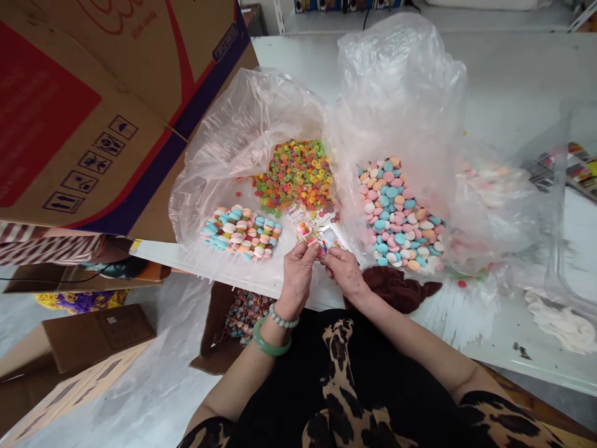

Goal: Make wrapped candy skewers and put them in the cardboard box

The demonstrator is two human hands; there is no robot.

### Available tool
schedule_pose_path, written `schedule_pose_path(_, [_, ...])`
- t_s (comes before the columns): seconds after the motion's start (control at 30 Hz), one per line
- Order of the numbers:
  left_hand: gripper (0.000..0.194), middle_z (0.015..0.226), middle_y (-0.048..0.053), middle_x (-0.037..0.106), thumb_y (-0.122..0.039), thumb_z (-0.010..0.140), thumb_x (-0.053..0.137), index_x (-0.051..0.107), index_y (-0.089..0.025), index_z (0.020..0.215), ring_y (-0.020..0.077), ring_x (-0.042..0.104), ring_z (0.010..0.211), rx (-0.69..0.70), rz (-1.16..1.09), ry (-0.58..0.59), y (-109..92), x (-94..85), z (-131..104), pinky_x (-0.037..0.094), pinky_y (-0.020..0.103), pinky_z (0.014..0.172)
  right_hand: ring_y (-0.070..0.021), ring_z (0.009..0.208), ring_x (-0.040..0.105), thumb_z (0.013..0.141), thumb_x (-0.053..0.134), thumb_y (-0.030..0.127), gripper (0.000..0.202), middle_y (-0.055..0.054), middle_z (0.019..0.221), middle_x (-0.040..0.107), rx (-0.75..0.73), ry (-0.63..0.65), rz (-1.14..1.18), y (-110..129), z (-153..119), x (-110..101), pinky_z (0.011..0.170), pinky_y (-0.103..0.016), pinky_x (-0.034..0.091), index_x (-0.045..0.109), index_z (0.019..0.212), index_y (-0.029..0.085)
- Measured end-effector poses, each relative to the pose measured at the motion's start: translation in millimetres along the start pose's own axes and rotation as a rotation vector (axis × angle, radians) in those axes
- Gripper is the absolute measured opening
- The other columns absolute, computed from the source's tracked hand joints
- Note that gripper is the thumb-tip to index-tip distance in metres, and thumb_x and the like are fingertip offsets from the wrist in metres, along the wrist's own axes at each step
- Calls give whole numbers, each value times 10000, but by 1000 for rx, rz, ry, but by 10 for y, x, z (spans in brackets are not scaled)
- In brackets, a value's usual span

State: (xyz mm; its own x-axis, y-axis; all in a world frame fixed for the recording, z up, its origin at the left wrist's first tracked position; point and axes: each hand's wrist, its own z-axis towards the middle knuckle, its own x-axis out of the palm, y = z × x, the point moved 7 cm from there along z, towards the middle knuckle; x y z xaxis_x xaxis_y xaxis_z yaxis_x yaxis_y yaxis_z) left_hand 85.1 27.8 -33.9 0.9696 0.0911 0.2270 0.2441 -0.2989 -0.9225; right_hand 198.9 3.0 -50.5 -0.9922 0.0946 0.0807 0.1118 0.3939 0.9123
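Closely, we bring both hands together just on our side of the heap of ring candies (298,171): left hand (300,274) and right hand (344,272), fingers curled nearly closed, pinch a small printed wrapper (318,246) between their tips. What it contains, our fingers hide. Between our hands and the heap lie loose printed packets (332,239); a sharp tug might tear the wrapper, and a careless knuckle might sweep those packets into the rings. Left of the heap and nearer us, stacked candies (241,233) lie on a clear plastic bag (224,143); if our forearm snagged that plastic, the stacks could topple or slide off the table (186,256). Right of the heap, loose pastel candies (396,211) could spill if their bag shifted. Nearer us on that side, a dark cloth (396,289) could catch our right forearm.
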Motion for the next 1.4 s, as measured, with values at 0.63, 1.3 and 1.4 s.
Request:
schedule_pose_path(0.63, [358,809,21,680,-355,674,821,664,-163,931,141,643,716,-218,-381,95,-39,-9,149,503,250,635,-59,340,322,794,583,532,347,54,485,489,178,227,141,1,8,81,348,-205,192,593,757,187])
schedule_pose_path(1.3, [343,858,8,682,-373,685,801,692,-172,941,113,603,759,-149,-329,-70,155,-55,-22,467,240,714,-148,565,477,815,560,400,245,22,560,563,-203,-220,-603,183,34,-32,570,-263,321,556,634,235])
schedule_pose_path(1.4, [313,865,14,678,-383,704,790,681,-172,907,124,604,784,-129,-334,-48,148,-5,-8,467,249,732,-147,556,459,845,528,397,244,13,575,550,-318,-274,-660,280,-38,-3,580,-272,313,558,665,235])
